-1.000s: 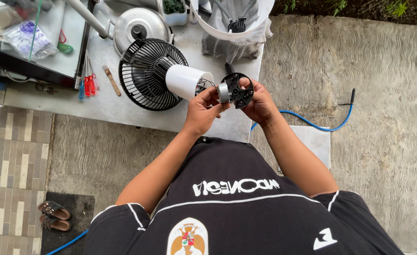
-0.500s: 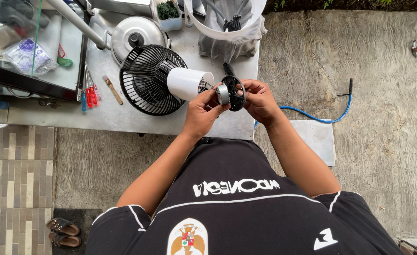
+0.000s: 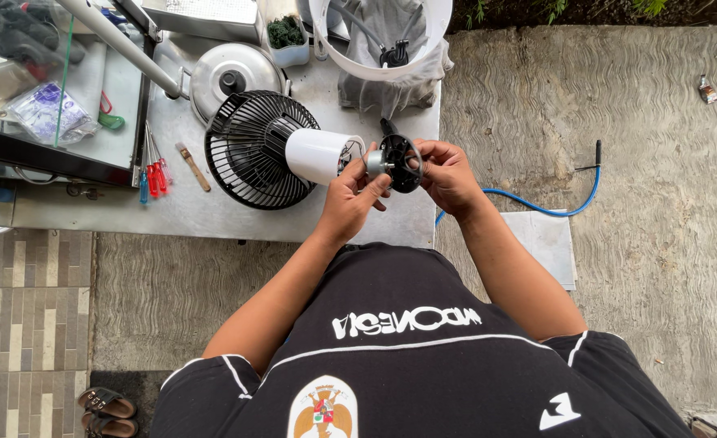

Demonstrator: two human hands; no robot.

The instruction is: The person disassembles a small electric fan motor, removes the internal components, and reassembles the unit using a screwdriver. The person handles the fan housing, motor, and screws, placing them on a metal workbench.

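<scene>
Over the near edge of a grey table [image 3: 212, 219], both hands hold a small fan motor [image 3: 392, 161] with a black round frame and a silver centre. My left hand [image 3: 352, 197] pinches its silver hub from the left. My right hand [image 3: 447, 174] grips the black frame from the right. Just left of the motor lies a small fan with a black wire grille [image 3: 253, 150] and a white cylindrical housing [image 3: 316, 154], from which thin wires lead to the motor.
On the table lie red and blue screwdrivers [image 3: 154, 172], a wooden-handled tool [image 3: 192, 166], a metal pot lid [image 3: 232, 73], a white basin with grey cloth [image 3: 387, 49] and a glass-topped case [image 3: 50, 105]. A blue hose [image 3: 537, 207] crosses the concrete floor. Sandals [image 3: 107, 410] lie bottom left.
The view has shifted slightly. Both hands stay on the motor, turning it a little between the fingers. The fan has not moved.
</scene>
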